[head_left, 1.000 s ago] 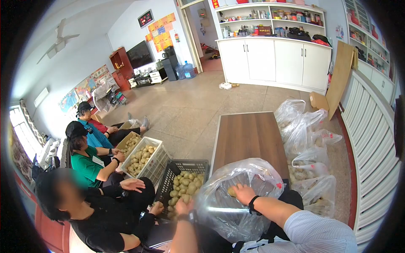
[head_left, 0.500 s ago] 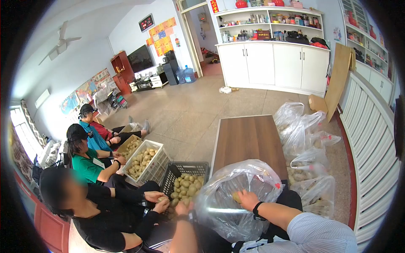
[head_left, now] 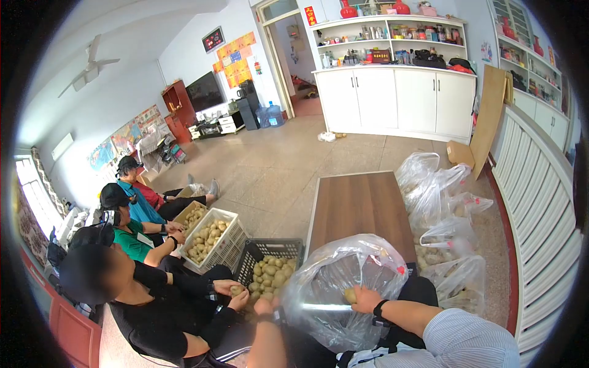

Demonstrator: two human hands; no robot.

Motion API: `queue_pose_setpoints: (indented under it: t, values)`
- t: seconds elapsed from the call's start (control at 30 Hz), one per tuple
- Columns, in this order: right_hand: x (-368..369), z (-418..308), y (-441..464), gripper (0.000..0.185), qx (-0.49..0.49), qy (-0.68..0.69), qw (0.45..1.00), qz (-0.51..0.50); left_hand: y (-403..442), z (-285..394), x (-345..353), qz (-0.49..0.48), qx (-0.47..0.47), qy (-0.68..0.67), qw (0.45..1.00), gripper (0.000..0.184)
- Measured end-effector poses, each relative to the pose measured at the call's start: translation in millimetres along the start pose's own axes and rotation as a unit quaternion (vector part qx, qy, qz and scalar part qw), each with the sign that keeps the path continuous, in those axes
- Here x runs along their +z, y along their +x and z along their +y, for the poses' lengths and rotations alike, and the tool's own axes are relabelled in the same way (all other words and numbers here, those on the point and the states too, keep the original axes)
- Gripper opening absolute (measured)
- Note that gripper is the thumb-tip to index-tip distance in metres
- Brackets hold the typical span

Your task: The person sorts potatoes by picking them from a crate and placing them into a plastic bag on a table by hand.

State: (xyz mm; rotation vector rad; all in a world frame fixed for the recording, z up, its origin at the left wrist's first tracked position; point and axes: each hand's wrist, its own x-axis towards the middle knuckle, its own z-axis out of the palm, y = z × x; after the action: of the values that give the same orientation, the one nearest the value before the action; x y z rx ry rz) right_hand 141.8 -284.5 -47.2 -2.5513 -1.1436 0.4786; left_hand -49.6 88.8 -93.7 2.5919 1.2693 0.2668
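My right hand (head_left: 366, 299) is closed round a potato (head_left: 350, 295) at the mouth of a large clear plastic bag (head_left: 331, 264), which stands open before me. My left hand (head_left: 267, 306) is low at the near edge of the black crate (head_left: 248, 259), beside the bag's left side. Its fingers are partly hidden and blurred, so what it holds is unclear. Many potatoes (head_left: 270, 273) fill the crate. A co-worker in black at my left holds a potato (head_left: 236, 291) between both hands, close to the crate.
Behind the bag is a brown wooden table (head_left: 362, 202). Filled plastic bags (head_left: 429, 190) line the floor at the right, by a white railing (head_left: 534, 165). A white crate (head_left: 233, 242) of potatoes and two more seated people are at the left. White cabinets (head_left: 392, 101) stand at the back.
My right hand with the potato has moved slightly right and down. The co-worker in black, whose hands were apart, now has both together round a potato. The view has shifted a little.
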Motion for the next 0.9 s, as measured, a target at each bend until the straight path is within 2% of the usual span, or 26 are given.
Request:
queue_pose_setpoints:
  t: [0.1, 0.17, 0.23, 0.27, 0.3, 0.37, 0.43, 0.47, 0.53, 0.57, 0.6, 0.63, 0.67, 0.73, 0.9]
  values:
    - [2.7, 2.7, 1.8, 0.068, 0.023, 0.031, 0.999, -0.013, -4.9, 10.1, -16.4, -0.054, -0.002, -0.045, 0.998, 0.061]
    - [6.1, 4.1, 3.8, 0.068, 0.029, 0.04, 0.999, -0.011, -3.6, 13.2, -7.5, -0.017, -0.063, -0.021, 0.998, 0.056]
    - [4.6, 1.6, 4.0, 0.049, 0.028, 0.107, 0.993, 0.039, -1.6, 15.3, -7.8, 0.003, -0.084, -0.07, 0.994, 0.048]
    - [3.3, 0.9, 3.8, 0.049, 0.028, 0.106, 0.993, 0.039, -0.4, 17.6, -6.8, 0.013, -0.093, -0.132, 0.987, 0.045]
    - [-9.6, -8.1, -0.7, 0.044, 0.043, 0.146, 0.988, 0.028, 0.5, 22.6, -6.6, 0.025, -0.106, -0.273, 0.956, 0.041]
    - [-30.3, -22.7, -8.9, 0.041, 0.058, 0.185, 0.981, 0.016, -3.6, 35.4, -11.5, 0.04, -0.145, -0.547, 0.824, 0.034]
    - [-41.8, -30.8, -13.9, 0.041, 0.063, 0.279, 0.958, -0.012, -9.1, 57.0, -30.3, 0.004, -0.196, -0.677, 0.71, 0.027]
    - [-28.8, -23.8, -4.1, 0.041, 0.064, 0.279, 0.958, -0.012, -12.2, 65.8, -42.0, -0.031, -0.254, -0.734, 0.629, 0.028]
    - [-6.9, -15.0, 18.0, 0.055, 0.037, 0.424, 0.9, -0.098, -7.5, 64.5, -32.9, -0.064, -0.228, -0.735, 0.636, 0.03]
    - [-2.2, -14.2, 20.2, 0.055, 0.037, 0.424, 0.9, -0.098, -5.2, 63.2, -28.0, -0.096, -0.202, -0.734, 0.641, 0.032]
    - [-10.3, -27.1, 17.1, 0.048, 0.04, 0.475, 0.872, -0.109, -7.5, 65.8, -30.2, -0.096, -0.202, -0.734, 0.641, 0.032]
    - [-22.7, -42.6, 12.7, 0.041, 0.044, 0.524, 0.842, -0.119, -13.9, 73.2, -38.8, -0.126, -0.161, -0.702, 0.683, 0.035]
    - [-35.3, -55.6, 8.7, 0.041, 0.044, 0.524, 0.842, -0.119, -19.3, 80.5, -46.5, -0.155, -0.118, -0.665, 0.721, 0.038]
    - [-53.5, -77.1, 5.2, 0.035, 0.036, 0.606, 0.777, -0.167, -24.1, 90.4, -53.9, -0.19, -0.111, -0.653, 0.724, 0.042]
    - [-48.7, -99.2, 23.6, 0.033, 0.023, 0.628, 0.746, -0.219, -38.4, 115.1, -77.9, -0.282, -0.085, -0.628, 0.72, 0.054]
